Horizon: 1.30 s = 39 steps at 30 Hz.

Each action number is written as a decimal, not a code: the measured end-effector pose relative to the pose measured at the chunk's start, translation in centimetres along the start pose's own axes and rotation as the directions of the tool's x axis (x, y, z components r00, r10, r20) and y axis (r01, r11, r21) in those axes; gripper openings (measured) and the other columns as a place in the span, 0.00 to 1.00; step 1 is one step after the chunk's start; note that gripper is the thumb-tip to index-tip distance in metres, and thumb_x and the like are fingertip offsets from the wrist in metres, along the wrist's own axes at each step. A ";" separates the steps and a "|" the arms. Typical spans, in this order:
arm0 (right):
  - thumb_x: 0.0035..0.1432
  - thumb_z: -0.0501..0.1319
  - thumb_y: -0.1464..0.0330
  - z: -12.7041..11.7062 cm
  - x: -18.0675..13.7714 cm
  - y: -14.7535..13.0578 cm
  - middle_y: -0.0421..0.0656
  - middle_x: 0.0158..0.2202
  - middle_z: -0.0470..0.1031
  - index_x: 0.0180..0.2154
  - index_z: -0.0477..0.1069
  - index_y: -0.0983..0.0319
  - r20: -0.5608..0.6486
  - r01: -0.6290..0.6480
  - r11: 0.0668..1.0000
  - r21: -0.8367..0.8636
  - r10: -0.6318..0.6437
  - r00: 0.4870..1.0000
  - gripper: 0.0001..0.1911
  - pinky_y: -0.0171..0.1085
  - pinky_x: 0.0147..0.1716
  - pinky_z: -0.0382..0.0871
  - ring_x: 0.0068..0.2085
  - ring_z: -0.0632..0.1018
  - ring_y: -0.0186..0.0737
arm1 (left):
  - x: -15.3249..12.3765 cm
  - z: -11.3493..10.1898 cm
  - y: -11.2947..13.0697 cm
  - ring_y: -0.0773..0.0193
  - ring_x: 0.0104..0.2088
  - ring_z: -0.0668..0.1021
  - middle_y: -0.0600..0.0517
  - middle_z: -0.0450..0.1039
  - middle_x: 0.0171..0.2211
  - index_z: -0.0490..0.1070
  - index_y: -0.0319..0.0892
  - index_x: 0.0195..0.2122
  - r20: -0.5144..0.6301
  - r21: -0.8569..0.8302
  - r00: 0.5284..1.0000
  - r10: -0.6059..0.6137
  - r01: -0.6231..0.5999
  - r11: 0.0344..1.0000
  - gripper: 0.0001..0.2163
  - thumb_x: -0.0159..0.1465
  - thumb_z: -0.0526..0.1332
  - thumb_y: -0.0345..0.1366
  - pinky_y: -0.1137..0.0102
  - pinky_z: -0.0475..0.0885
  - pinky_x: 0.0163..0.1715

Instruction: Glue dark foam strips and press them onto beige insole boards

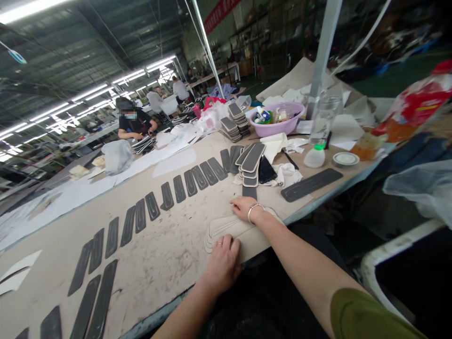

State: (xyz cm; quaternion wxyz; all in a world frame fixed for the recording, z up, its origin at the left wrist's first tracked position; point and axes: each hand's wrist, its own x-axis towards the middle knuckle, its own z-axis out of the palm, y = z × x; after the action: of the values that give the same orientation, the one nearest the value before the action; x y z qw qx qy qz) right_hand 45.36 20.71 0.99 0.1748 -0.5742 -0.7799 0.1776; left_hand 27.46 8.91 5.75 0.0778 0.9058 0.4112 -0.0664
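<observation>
And there were the two hands, both down on the pale pieces (226,226), which lay fanned in a low stack on the near side of the phone (266,170)! The left hand (224,263), farther from the phone, rested at the stack's near edge, fingers together and slightly bent; whether it pinched a piece, I couldn't tell. The right hand (243,207), closer to the phone (bracelet at the wrist), lay over the far side with its fingers loosely curled, and its grip, too, was hidden.

Now, those pieces! They looked thin and light, bendy rather than floppy, unlikely to break but perhaps easy to crease. Lying so close together, they might well have slid over one another or come up in twos. The stepped, rounded ends, to the left of the phone and nearer the person, seemed the place to take hold: one edge between thumb and finger, a second hand steadying the rest.

Round the phone it was busy! Grey panels (253,157) with pale rims were heaped just left of it, a line of dark strips (165,195) ran away to its left, a long dark panel (312,184) lay to its right, and beyond it sat the purple basin (278,125).
</observation>
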 end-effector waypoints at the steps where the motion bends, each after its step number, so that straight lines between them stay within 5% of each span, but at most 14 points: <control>1: 0.56 0.57 0.65 -0.1 -0.1 0.0 0.45 0.44 0.75 0.46 0.72 0.59 0.016 0.022 1.000 -0.001 -0.022 1.000 0.16 0.36 0.44 0.64 0.45 0.74 0.42 | -0.2 0.0 0.1 0.53 0.46 0.66 0.46 0.61 0.46 0.58 0.44 0.49 0.020 -0.008 1.000 -0.012 0.012 1.000 0.24 0.51 0.62 0.37 0.58 0.63 0.46; 6: 0.53 0.59 0.64 -0.4 -0.7 -0.1 0.45 0.40 0.76 0.44 0.74 0.61 0.091 0.166 0.986 0.006 -0.166 0.982 0.16 0.37 0.43 0.65 0.42 0.74 0.42 | -1.9 -1.8 -0.5 0.57 0.41 0.69 0.47 0.64 0.42 0.61 0.43 0.46 0.106 -0.086 0.994 0.026 -0.016 0.996 0.21 0.52 0.61 0.39 0.65 0.68 0.42; 10: 0.53 0.58 0.62 0.3 -0.2 1.0 0.45 0.42 0.74 0.44 0.74 0.59 0.123 0.238 0.971 0.038 -0.241 0.963 0.16 0.38 0.43 0.66 0.42 0.74 0.43 | -3.6 -5.0 -3.6 0.62 0.36 0.74 0.48 0.68 0.40 0.63 0.42 0.49 0.108 -0.048 0.992 0.069 -0.064 0.997 0.14 0.62 0.50 0.36 0.69 0.70 0.36; 13: 0.54 0.56 0.61 1.0 0.3 1.7 0.46 0.43 0.73 0.43 0.75 0.58 0.148 0.275 0.960 0.043 -0.279 0.949 0.17 0.39 0.43 0.67 0.42 0.75 0.44 | -4.7 -7.6 -7.6 0.62 0.39 0.75 0.47 0.71 0.42 0.61 0.41 0.55 -0.027 0.024 0.999 -0.043 0.044 0.999 0.18 0.64 0.47 0.32 0.69 0.70 0.39; 16: 0.54 0.55 0.60 1.5 0.1 1.6 0.46 0.43 0.72 0.43 0.75 0.57 0.172 0.301 0.953 0.042 -0.303 0.937 0.17 0.40 0.43 0.68 0.41 0.75 0.44 | -4.8 -8.7 -11.3 0.62 0.45 0.73 0.45 0.70 0.47 0.60 0.39 0.56 -0.227 0.065 0.944 -0.240 0.260 0.963 0.19 0.64 0.45 0.30 0.68 0.68 0.45; 20: 0.56 0.54 0.59 2.3 -0.2 0.5 0.45 0.42 0.73 0.45 0.74 0.55 0.188 0.338 0.937 0.092 -0.349 0.918 0.18 0.40 0.42 0.69 0.41 0.75 0.44 | -2.8 -6.4 -13.6 0.57 0.46 0.72 0.41 0.69 0.46 0.61 0.34 0.55 -0.300 0.072 0.874 -0.382 0.420 0.905 0.19 0.63 0.46 0.29 0.63 0.67 0.47; 25: 0.56 0.54 0.56 3.1 -0.2 -0.3 0.45 0.41 0.74 0.45 0.74 0.52 0.184 0.384 0.913 0.136 -0.404 0.896 0.18 0.42 0.40 0.71 0.41 0.76 0.45 | -0.3 -0.8 -12.6 0.58 0.40 0.74 0.44 0.72 0.39 0.70 0.37 0.42 -0.205 0.037 0.909 -0.364 0.379 0.925 0.12 0.59 0.55 0.34 0.63 0.69 0.42; 28: 0.55 0.54 0.54 3.3 0.1 0.1 0.45 0.42 0.74 0.45 0.74 0.52 0.185 0.386 0.915 0.119 -0.403 0.897 0.19 0.42 0.40 0.72 0.40 0.77 0.46 | -1.2 1.0 -12.4 0.57 0.47 0.71 0.46 0.70 0.47 0.67 0.41 0.48 -0.216 -0.003 0.917 -0.335 0.343 0.939 0.16 0.61 0.55 0.43 0.60 0.66 0.48; 33: 0.55 0.55 0.52 4.5 0.7 1.4 0.43 0.42 0.74 0.45 0.73 0.51 0.195 0.399 0.913 0.083 -0.408 0.892 0.19 0.39 0.39 0.72 0.40 0.77 0.43 | -8.7 0.8 -13.6 0.61 0.49 0.70 0.48 0.69 0.50 0.67 0.42 0.50 -0.394 -0.158 0.800 -0.452 0.425 0.891 0.18 0.63 0.54 0.45 0.65 0.65 0.51; 37: 0.58 0.51 0.55 4.8 0.6 0.2 0.44 0.40 0.74 0.44 0.74 0.55 0.115 0.381 0.924 -0.033 -0.375 0.920 0.19 0.41 0.39 0.70 0.39 0.76 0.43 | -16.1 1.5 -11.1 0.58 0.49 0.70 0.41 0.69 0.47 0.67 0.36 0.50 -0.438 -0.224 0.700 -0.564 0.522 0.823 0.16 0.66 0.48 0.37 0.59 0.65 0.52; 39: 0.60 0.49 0.58 4.3 0.4 -1.1 0.45 0.38 0.74 0.41 0.74 0.57 0.098 0.383 0.917 -0.111 -0.374 0.922 0.19 0.42 0.40 0.68 0.39 0.75 0.44 | -18.6 3.0 -8.8 0.56 0.52 0.68 0.43 0.67 0.50 0.66 0.41 0.51 -0.413 -0.237 0.775 -0.478 0.415 0.878 0.16 0.63 0.53 0.38 0.57 0.64 0.53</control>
State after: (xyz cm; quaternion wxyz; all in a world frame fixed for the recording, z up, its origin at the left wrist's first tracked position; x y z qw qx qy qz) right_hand 42.26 20.44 -2.19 0.1396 -0.4154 -0.8919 0.1114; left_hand 8.48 0.44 5.51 0.0200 0.7642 0.6243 0.1608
